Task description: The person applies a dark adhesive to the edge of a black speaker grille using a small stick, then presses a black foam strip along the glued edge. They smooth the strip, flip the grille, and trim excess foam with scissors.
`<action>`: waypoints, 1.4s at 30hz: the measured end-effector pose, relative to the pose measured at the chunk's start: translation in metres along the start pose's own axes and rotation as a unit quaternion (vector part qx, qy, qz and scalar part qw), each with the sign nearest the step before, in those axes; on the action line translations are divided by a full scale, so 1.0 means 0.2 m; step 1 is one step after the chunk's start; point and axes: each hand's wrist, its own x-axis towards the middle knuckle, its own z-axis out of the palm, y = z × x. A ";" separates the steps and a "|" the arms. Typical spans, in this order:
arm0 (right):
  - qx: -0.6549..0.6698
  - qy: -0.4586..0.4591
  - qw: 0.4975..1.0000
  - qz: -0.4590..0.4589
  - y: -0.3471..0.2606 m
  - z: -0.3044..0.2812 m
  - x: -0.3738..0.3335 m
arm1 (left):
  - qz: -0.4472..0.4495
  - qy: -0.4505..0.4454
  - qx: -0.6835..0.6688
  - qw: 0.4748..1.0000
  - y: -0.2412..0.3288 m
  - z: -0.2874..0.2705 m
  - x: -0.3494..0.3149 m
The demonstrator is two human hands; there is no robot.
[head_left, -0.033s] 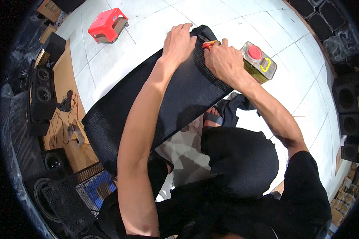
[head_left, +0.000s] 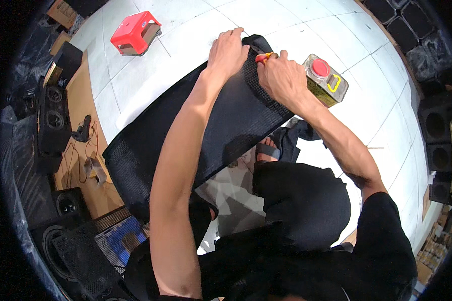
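Note:
A long black mesh panel (head_left: 186,130) with black cloth on it lies slantwise across my lap and reaches away from me. At its far end my left hand (head_left: 227,52) grips the black cloth (head_left: 256,42) by the edge, thumb on the near side and fingertips bent over the rim. Close by on the right, my right hand (head_left: 285,78) is closed round scissors with red and yellow handles (head_left: 264,57). Their blades point toward the cloth edge and are mostly hidden against the dark fabric.
A metal can (head_left: 327,80) with a red cap and yellow handle stands right of the panel. Farther off on the tiles is a red stool (head_left: 135,32). Speaker boxes (head_left: 55,118) line the left, beside a wooden board (head_left: 80,165) with wires; more speakers (head_left: 439,123) stand at right.

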 end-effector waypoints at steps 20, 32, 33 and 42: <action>-0.083 0.049 0.995 -0.015 -0.09 0.02 0.02 | -0.094 -0.062 -0.118 0.987 -0.06 0.08 0.09; -0.134 0.072 0.988 -0.039 -0.10 0.06 0.00 | -0.086 -0.044 -0.111 0.989 -0.08 0.07 0.05; -0.134 0.071 0.988 -0.035 -0.11 0.07 0.01 | -0.075 -0.025 -0.116 0.990 -0.10 0.09 0.04; -0.057 0.038 0.997 -0.025 -0.09 0.10 0.06 | -0.090 -0.008 -0.146 0.985 -0.10 0.08 0.03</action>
